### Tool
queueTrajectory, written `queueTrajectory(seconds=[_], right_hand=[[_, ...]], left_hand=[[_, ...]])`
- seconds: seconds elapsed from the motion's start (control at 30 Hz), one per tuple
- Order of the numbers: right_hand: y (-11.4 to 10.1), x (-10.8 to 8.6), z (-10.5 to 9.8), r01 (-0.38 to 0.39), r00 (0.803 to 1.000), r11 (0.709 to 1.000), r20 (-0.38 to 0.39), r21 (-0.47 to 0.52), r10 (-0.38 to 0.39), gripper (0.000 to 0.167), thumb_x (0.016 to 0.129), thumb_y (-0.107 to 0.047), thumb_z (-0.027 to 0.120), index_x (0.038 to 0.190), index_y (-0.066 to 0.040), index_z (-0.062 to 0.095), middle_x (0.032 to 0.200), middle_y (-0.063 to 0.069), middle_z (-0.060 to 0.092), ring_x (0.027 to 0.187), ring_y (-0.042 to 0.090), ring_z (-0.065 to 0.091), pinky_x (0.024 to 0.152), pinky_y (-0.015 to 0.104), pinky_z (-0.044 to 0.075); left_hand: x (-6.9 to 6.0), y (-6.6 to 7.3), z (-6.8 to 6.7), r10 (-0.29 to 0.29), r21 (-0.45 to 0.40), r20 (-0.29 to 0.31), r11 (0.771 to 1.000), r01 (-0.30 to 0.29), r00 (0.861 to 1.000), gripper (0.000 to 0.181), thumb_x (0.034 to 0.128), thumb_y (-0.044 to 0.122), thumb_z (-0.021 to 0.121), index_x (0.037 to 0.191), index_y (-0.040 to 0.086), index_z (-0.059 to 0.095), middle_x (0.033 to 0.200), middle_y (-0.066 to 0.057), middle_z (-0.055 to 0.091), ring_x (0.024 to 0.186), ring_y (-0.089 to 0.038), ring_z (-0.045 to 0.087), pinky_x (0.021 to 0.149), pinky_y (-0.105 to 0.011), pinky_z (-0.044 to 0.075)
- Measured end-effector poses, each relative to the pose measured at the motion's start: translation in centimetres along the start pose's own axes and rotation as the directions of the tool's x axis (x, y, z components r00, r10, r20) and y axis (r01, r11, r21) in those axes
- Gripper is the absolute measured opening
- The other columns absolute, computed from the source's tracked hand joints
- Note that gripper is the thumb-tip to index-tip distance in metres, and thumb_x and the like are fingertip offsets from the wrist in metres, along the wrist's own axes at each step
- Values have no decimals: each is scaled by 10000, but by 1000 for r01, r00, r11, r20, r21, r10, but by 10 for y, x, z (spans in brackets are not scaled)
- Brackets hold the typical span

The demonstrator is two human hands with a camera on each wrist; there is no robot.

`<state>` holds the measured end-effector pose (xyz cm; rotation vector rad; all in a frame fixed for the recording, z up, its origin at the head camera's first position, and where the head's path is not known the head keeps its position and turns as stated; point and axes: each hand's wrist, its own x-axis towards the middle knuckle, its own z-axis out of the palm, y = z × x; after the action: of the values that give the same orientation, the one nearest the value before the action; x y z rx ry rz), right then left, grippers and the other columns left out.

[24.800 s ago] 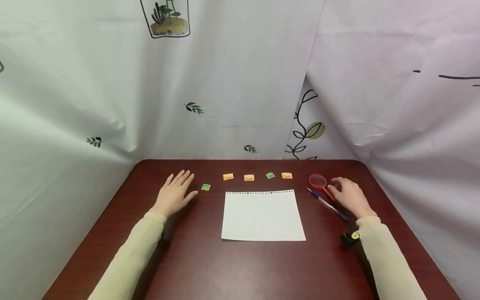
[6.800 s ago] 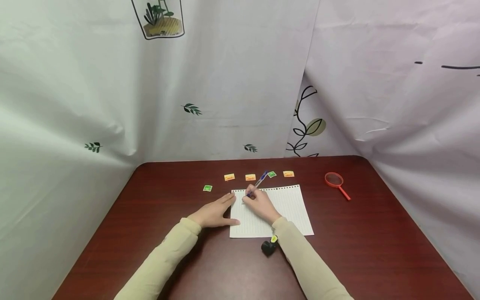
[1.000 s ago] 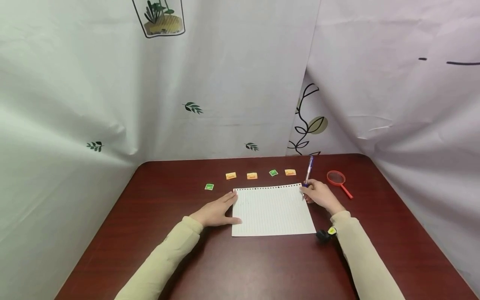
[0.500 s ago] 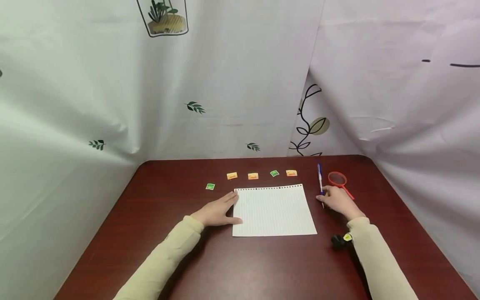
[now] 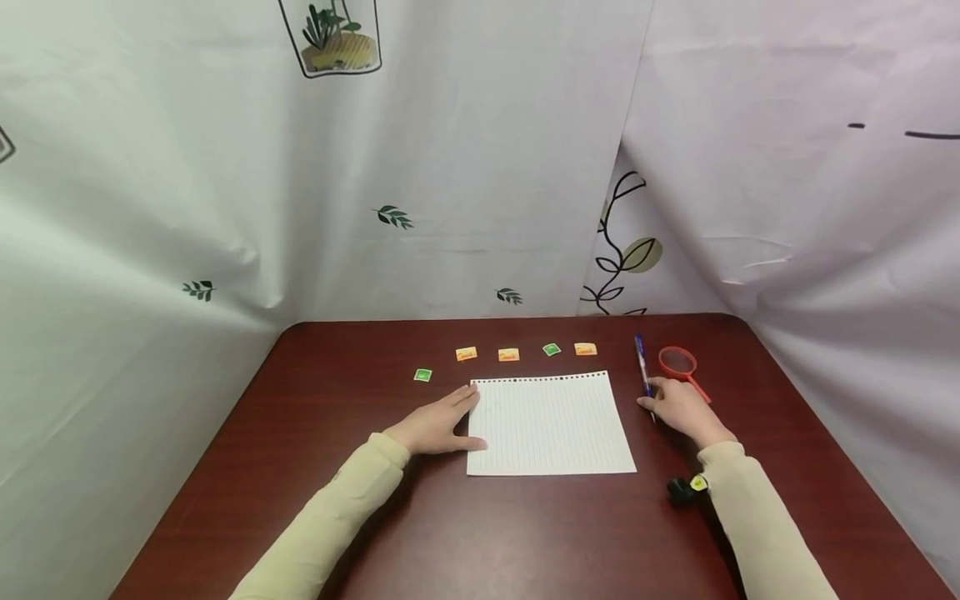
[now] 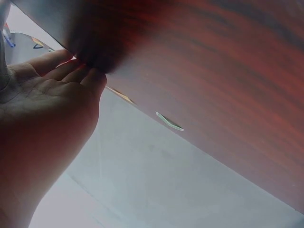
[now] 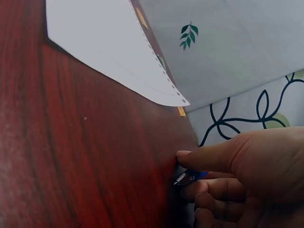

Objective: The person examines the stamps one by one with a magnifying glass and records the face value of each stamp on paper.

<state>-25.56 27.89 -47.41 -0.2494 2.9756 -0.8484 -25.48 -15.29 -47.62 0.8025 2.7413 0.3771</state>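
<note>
A sheet of lined paper [image 5: 551,425] with punched holes along its far edge lies on the table, with faint marks near its upper left. My left hand [image 5: 438,423] rests at its left edge, fingers extended and thumb on the sheet; the left wrist view shows the underside of this hand [image 6: 52,95]. To the right of the paper, a blue-and-clear pen [image 5: 641,358] lies low at the table, its tip toward me. The thumb and curled fingers of my right hand [image 5: 682,408] pinch it near the tip. In the right wrist view the pen's tip [image 7: 183,179] shows between thumb and finger.
A red magnifying glass [image 5: 678,361] lies just right of the pen, its handle partly behind my right hand. Beyond the paper are small stamp-like pieces, orange [image 5: 508,355] and green [image 5: 423,375]. A white printed curtain [image 5: 465,167] hangs behind the dark red table [image 5: 525,533].
Earlier my right hand wrote on the paper with the pen. It has since carried the pen right, off the sheet, and lowered it to the table. My left hand keeps its place.
</note>
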Motion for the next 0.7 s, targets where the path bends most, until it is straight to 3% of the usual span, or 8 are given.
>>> queueTrajectory(seconds=[0.37, 0.7], right_hand=[[1, -3, 5, 29, 998, 999, -57, 14, -28, 410, 958, -135, 679, 1258, 127, 578, 648, 29, 520, 570, 160, 475, 548, 314, 391], [4, -4, 8, 15, 994, 999, -107, 51, -9, 327, 945, -144, 708, 1141, 86, 584, 704, 38, 528, 620, 165, 482, 591, 328, 395]], left_hand=[[-1, 1, -1, 4, 0, -6, 1000, -4, 1000, 999, 867, 632, 689, 1588, 62, 298, 1663, -70, 224, 1526, -203, 206, 1167, -401, 329], [-1, 2, -1, 5, -3, -8, 1000, -5, 1000, 993, 870, 617, 696, 1586, 55, 299, 1662, -78, 224, 1523, -212, 215, 1162, -405, 338]])
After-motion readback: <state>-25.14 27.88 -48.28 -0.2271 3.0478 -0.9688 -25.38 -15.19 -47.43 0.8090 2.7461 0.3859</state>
